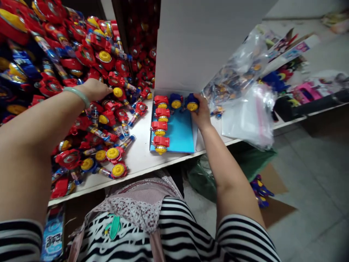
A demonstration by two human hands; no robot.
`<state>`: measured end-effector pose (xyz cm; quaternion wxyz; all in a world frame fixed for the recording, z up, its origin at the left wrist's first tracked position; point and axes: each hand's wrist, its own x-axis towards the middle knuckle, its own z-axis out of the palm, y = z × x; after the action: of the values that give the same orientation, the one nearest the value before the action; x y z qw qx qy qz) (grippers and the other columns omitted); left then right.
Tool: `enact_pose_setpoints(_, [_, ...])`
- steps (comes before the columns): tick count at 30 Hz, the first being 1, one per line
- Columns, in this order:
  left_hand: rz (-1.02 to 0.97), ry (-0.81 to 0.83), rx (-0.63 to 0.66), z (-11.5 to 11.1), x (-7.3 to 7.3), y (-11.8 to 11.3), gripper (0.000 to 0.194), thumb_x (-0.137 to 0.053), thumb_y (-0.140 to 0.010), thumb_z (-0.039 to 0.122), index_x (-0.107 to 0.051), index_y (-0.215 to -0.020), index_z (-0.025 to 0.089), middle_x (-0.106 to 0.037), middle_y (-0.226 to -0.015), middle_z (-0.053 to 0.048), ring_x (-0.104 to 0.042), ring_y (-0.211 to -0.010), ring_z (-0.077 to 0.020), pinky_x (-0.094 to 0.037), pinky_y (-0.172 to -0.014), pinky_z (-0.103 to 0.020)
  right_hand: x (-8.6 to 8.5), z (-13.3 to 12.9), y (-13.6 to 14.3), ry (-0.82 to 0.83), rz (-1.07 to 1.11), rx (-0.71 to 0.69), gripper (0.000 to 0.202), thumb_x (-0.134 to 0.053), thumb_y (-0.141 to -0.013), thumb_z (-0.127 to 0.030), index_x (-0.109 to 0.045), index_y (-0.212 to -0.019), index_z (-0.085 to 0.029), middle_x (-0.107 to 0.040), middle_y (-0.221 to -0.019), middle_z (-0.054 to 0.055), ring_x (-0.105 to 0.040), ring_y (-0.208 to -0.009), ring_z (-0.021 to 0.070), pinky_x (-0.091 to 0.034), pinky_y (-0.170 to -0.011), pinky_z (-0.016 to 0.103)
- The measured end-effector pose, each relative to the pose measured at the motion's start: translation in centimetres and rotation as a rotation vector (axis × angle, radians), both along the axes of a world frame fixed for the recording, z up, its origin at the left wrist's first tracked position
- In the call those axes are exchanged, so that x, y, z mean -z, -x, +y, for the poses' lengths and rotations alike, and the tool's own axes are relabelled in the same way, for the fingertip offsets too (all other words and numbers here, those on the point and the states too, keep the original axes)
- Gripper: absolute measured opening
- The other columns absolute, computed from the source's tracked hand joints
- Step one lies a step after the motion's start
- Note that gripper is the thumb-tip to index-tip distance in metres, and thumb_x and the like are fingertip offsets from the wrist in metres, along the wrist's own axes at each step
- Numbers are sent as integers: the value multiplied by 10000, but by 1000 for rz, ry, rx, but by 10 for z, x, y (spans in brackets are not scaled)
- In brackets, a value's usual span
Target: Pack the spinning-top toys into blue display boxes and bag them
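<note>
Several red toys with yellow discs (160, 126) stand in a column along the left side of an open box with a blue inside (180, 136). At the box's back is a blue toy with a yellow disc (176, 101). Right of it, my right hand (201, 112) is closed on another blue toy (192, 103) at the back right corner. My left hand (96, 89) reaches into the big pile of red and blue toys (81, 54), its fingertips at a red toy (117, 91); whether they grip it is unclear.
The box's white lid (191, 47) stands upright behind it. Clear plastic bags (248, 116) lie on the right. A shelf with a pink toy (308, 92) is farther right. Loose toys (118, 170) lie near the table's front edge. A green sack (201, 178) hangs below.
</note>
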<state>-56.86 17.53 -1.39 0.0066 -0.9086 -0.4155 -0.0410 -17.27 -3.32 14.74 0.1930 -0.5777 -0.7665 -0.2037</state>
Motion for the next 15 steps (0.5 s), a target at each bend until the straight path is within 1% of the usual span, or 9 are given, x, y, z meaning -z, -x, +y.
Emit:
enact_pose_setpoints(4, [-17,53,-37,2,-2,-5,334,-445,-964,167,-655,-1214,99,-714,-1057,-132,-562,-944,-197,-444,-872,-388,-12,-1,-4,84,-65,-4,610,-558,-764,-233,-499,-1371,-233,-597,-1341,101,-531,-1285,328,-419,-1132,525])
enact_pose_setpoints(8, [97,-13,-19,-2,-7,-1,359,-411,-965,133,-663,-1218,93,-709,-1099,-151,-569,-900,-191,-457,-828,-365,-24,1,-12,168,-71,-67,653,-579,-731,-220,-481,-1376,-219,-600,-1363,103,-579,-1241,309,-482,-1072,496])
enact_pose_setpoints(11, [148,-42,13,-5,-9,1,409,-351,-973,103,-646,-1256,83,-700,-1138,-172,-589,-903,-202,-460,-819,-370,-26,8,-18,145,-77,-94,624,-589,-731,-214,-502,-1349,-217,-613,-1352,107,-570,-1262,312,-464,-1094,502])
enact_pose_setpoints(13, [167,-54,10,-3,-9,2,422,-326,-976,92,-651,-1244,78,-697,-1162,-172,-594,-933,-207,-460,-833,-367,-25,13,-21,116,-59,-103,597,-586,-736,-213,-516,-1328,-219,-614,-1352,106,-560,-1275,310,-455,-1105,502])
enact_pose_setpoints(15, [152,-46,-5,2,-7,3,393,-357,-967,103,-670,-1203,72,-709,-1147,-161,-590,-952,-200,-460,-856,-354,-25,15,-24,138,-30,-124,601,-588,-729,-209,-515,-1326,-213,-617,-1345,106,-581,-1246,301,-481,-1076,486])
